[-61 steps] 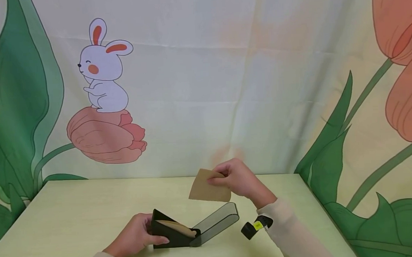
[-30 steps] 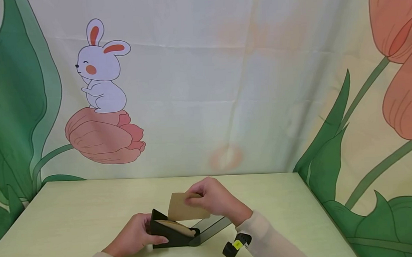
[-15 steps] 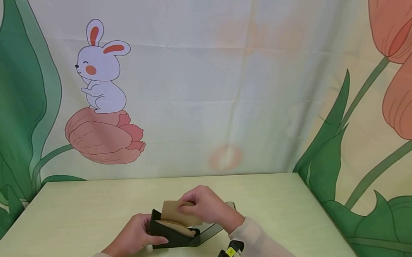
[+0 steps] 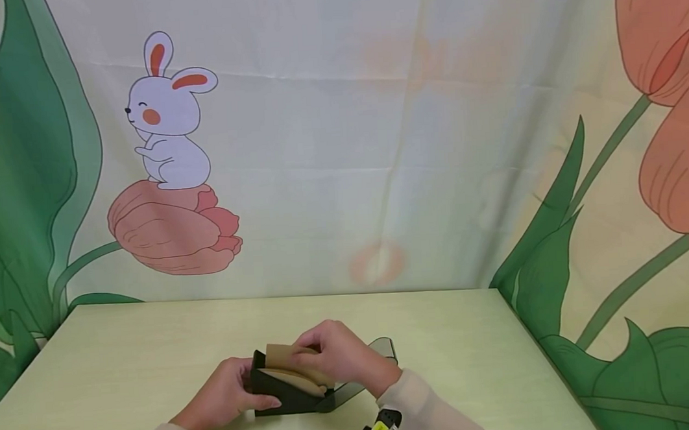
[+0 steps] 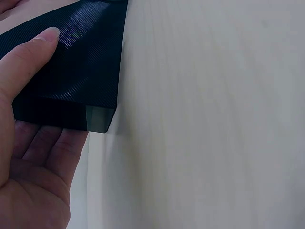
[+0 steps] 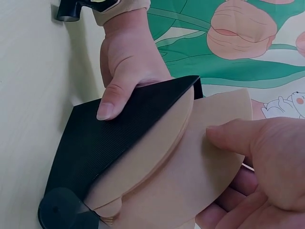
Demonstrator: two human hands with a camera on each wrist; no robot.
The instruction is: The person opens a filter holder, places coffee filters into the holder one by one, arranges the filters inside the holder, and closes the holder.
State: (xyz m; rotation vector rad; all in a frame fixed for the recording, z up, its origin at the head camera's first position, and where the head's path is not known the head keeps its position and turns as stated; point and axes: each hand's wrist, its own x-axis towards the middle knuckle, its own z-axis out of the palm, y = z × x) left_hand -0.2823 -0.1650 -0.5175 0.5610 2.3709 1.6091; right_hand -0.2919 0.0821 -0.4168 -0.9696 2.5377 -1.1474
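A black coffee filter holder with a ridged side stands on the table, and my left hand grips its left end, thumb on the near side and fingers behind. Its smoky see-through lid is swung open to the right. Brown paper coffee filters sit stacked inside. Pinched between the thumb and fingers of my right hand is one brown coffee filter, its lower part down in the holder behind the stack. In the left wrist view, the holder's end covers part of my left fingers.
The pale wood-grain table runs back to a printed cloth with a rabbit and tulips. A black wrist camera on my right sleeve hangs low over the table at the front.
My right hand has brought the coffee filter left and down from above the lid into the holder, behind the stack. The left hand and the holder have stayed in place.
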